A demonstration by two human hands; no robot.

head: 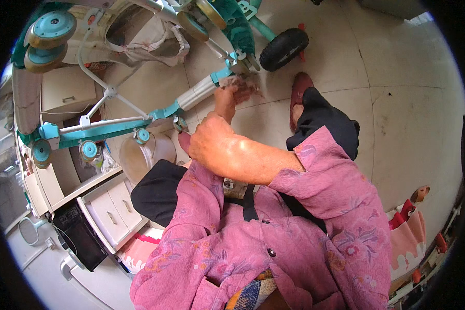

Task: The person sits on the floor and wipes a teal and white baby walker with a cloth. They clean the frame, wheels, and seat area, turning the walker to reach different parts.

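My right forearm crosses in front of me, with my right hand (211, 130) over my left forearm; its fingers are mostly hidden. Beyond it my left hand (229, 97) reaches to the lower end of a teal-and-white wheeled frame (197, 92). The left fingers are blurred, and a greyish thing at them is too unclear to name. The frame stands tilted, with small teal-hubbed wheels (142, 136) and white tubes. Just beyond my left hand is a teal part with a black-tyred wheel (284, 49).
A pale bucket (137, 155) stands on the tiled floor (407, 128) at left, near my knee. White cabinets (114, 213) and a black appliance (81, 236) are at lower left. My foot in a dark red shoe (301, 87) is ahead. A pink-and-white cover (409, 240) lies at right.
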